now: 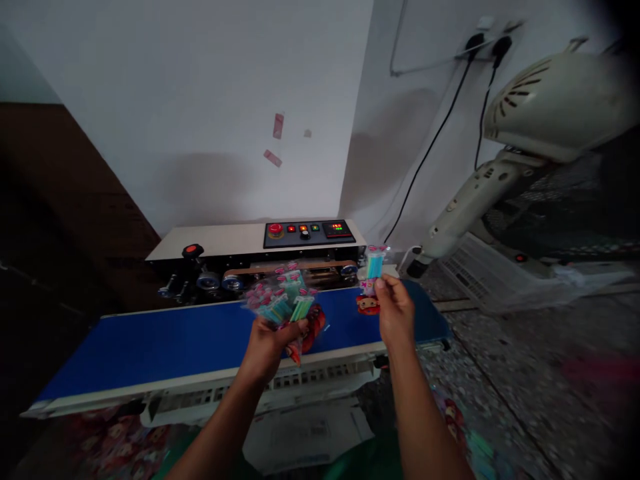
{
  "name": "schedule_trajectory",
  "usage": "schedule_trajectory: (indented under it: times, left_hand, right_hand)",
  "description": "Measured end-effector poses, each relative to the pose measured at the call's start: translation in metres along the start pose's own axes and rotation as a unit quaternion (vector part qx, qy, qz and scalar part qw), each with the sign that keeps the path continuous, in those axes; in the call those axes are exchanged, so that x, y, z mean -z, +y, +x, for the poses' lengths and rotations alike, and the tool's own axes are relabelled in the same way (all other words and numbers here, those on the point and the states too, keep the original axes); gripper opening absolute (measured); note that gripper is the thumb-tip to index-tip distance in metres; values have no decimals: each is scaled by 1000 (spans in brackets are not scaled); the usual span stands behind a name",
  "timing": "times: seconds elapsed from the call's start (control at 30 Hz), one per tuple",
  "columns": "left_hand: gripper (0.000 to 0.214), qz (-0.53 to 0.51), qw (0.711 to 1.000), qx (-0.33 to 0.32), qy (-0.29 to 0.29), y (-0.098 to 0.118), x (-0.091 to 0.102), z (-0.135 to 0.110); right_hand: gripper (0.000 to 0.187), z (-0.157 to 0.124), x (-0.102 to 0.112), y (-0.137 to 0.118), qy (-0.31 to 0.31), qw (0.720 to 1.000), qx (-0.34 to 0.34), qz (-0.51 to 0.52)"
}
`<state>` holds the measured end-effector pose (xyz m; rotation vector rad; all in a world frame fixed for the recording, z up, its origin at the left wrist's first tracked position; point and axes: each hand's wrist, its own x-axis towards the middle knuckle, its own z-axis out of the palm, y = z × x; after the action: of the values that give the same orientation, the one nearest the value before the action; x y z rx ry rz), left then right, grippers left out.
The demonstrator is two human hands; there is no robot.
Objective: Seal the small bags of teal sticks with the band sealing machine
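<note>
My left hand (270, 343) is closed around a fanned bunch of small clear plastic packets (283, 303) with pink tops, blue-green sticks and red-haired cartoon figures. It holds them over the blue conveyor belt (170, 350), near the front edge. My right hand (395, 310) pinches a single packet (373, 267) of the same kind upright by its side, over the right part of the belt. Light blue sticks and a red-haired figure show through this packet. Just behind both hands stands the band sealing machine (215, 241), its rollers and brown band facing me.
The machine's control panel (310, 233) has a red button and lit digits. A beige lamp-like device on an arm (465, 193) stands at right, beside a white plastic crate (480, 273). More packets lie below the belt at left (120, 437) and lower right. A black cable (430, 147) runs down the wall.
</note>
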<state>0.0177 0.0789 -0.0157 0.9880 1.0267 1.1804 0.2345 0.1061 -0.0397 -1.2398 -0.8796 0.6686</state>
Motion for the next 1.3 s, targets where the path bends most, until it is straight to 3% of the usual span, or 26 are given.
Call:
schedule_trajectory:
  times: [0.1, 0.2, 0.33, 0.43, 0.57, 0.67, 0.73, 0.83, 0.9, 0.97, 1.17, 1.3]
  left_hand:
    - [18, -15, 1000, -6, -5, 3, 0, -2]
    - [19, -11, 1000, -14, -8, 4, -3, -4]
    - [22, 10, 999, 9, -33, 4, -9, -7]
    - [26, 4, 999, 24, -23, 3, -12, -8]
    - [29, -3, 999, 35, -35, -3, -8, -5]
    - [29, -13, 1000, 16, -15, -9, -4, -1]
    - [26, -13, 1000, 13, -9, -11, -2, 1]
    - [25, -21, 1000, 11, -10, -11, -2, 2]
    - [24, -26, 1000, -3, -6, -10, -2, 1]
    - [25, -32, 999, -13, -3, -9, -3, 0]
    - [35, -83, 996, -29, 35, -10, -6, -1]
    - [35, -93, 994, -45, 49, -10, -11, 1]
  right_hand:
    - [40, 10, 30, 5, 44, 981, -6, -191]
    - [42, 16, 47, 9, 41, 911, -10, -410]
    - [46, 22, 44, 13, -17, 810, -41, -584]
    - [42, 27, 30, 17, -24, 785, -21, -618]
    - [35, 28, 8, 18, -52, 818, 7, -573]
    - [34, 19, -6, 9, -39, 857, 75, -509]
    - [35, 7, -15, -3, -44, 905, 111, -408]
    - [35, -17, -28, -20, -160, 967, 57, -192]
    - [32, -31, -37, -25, -235, 968, 2, -85]
    - [28, -40, -46, -24, -249, 968, -17, -20]
    - [19, -45, -54, -14, -133, 986, -41, 91]
    - [20, -48, -54, -18, -158, 983, -36, 86]
